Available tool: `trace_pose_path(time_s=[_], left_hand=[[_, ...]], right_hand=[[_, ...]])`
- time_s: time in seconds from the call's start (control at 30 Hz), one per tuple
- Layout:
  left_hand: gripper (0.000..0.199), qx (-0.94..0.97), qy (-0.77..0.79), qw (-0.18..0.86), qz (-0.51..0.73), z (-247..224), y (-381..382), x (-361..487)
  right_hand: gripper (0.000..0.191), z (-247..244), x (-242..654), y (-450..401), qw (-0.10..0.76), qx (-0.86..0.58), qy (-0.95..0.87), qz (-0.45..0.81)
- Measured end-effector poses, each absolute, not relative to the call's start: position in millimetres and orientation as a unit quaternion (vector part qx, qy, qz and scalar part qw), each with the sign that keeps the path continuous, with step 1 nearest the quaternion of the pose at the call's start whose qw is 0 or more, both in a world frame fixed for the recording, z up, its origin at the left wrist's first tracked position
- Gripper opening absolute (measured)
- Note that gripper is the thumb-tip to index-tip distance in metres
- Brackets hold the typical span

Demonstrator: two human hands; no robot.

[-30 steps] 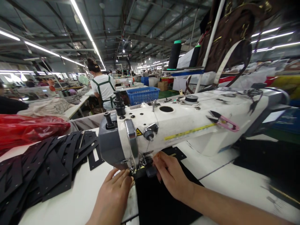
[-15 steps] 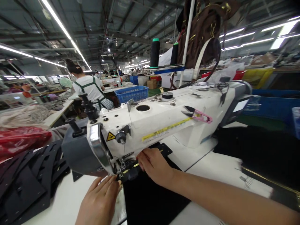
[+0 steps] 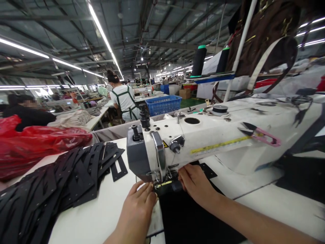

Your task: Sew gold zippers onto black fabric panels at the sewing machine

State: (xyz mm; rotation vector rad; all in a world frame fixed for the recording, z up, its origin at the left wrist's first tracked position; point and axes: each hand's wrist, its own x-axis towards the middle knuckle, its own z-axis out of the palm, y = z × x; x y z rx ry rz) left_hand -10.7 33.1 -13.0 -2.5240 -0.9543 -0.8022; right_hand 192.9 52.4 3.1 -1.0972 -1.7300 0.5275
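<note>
A white industrial sewing machine [image 3: 215, 135] fills the middle of the view. Under its needle lies a black fabric piece [image 3: 185, 217] with a gold zipper [image 3: 164, 184] along its top edge. My left hand [image 3: 138, 211] rests flat on the table, fingertips touching the fabric's left edge at the presser foot. My right hand [image 3: 196, 184] presses on the fabric just right of the needle, fingers pinched at the zipper end.
A pile of black cut panels [image 3: 56, 186] lies on the table at left, with a red plastic bag [image 3: 33, 142] behind it. Pink thread snips [image 3: 261, 134] lie on the machine arm. Thread cones [image 3: 198, 61], a blue basket [image 3: 162, 103] and a seated co-worker [image 3: 123, 100] are behind.
The view swung left and back to the right as my head turned. Both hands stayed at the needle on the black fabric and zipper.
</note>
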Motion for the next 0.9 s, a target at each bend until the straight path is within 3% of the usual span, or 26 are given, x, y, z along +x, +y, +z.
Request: trace_pose_path(time_s=[0.47, 0.63, 0.73, 0.9], left_hand=[[0.022, -0.885, -0.323, 0.177, -0.286, -14.5, 30.8, -12.3], [0.024, -0.887, -0.324, 0.165, -0.285, -14.0, 30.5, -11.4], [0.023, -0.889, -0.327, 0.153, -0.280, -14.3, 29.6, -10.6], [0.018, -0.894, -0.334, 0.123, -0.273, -12.2, 29.2, -9.2]], right_hand=[[0.036, 3.6, 187.8, 43.3, 0.468, -0.458, -0.726, 0.211], [0.019, -6.0, 178.6, 27.9, 0.393, -0.382, -0.834, 0.063], [0.027, -9.2, 175.1, 27.0, 0.355, -0.348, -0.867, 0.022], [0.028, -9.4, 175.5, 31.5, 0.363, -0.353, -0.862, 0.026]])
